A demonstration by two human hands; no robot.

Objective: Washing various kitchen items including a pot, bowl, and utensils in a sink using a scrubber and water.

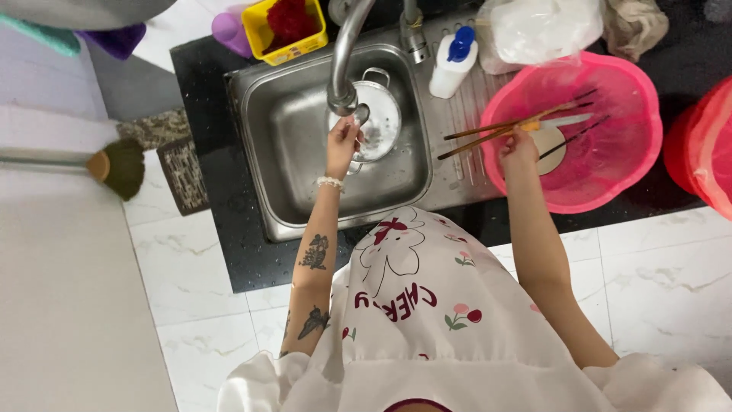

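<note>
One view only, from the head camera, looking straight down; our left hand (342, 141) is raised over the steel sink (293, 137), fingers gathered just under the mouth of the curved tap (343, 95), touching or nearly touching it, and whether it grips anything small there we cannot tell; below it a round metal pot lid (377, 122) lies in the sink basin, partly hidden by the tap and the fingers; our right hand (519, 142) is closed on a bundle of chopsticks (518, 122), brown ones and darker ones, which reach out across the rim of the pink basin (579, 183) with their tips over its inside; a round pale disc sits in that basin beneath them; a white bottle with a blue cap (453, 59) stands on the drainboard between sink and basin, close to the sticks' near ends; the risks, as we judge them: the sticks are splayed, not aligned, so a loose grip could let one slide out into the basin or onto the black tabletop (206, 229); a swing of the bundle leftward could tip the bottle; and water from the tap could splash off the lid onto our apron (427, 305) and the tiled floor (656, 267), leaving it slippery.
</note>
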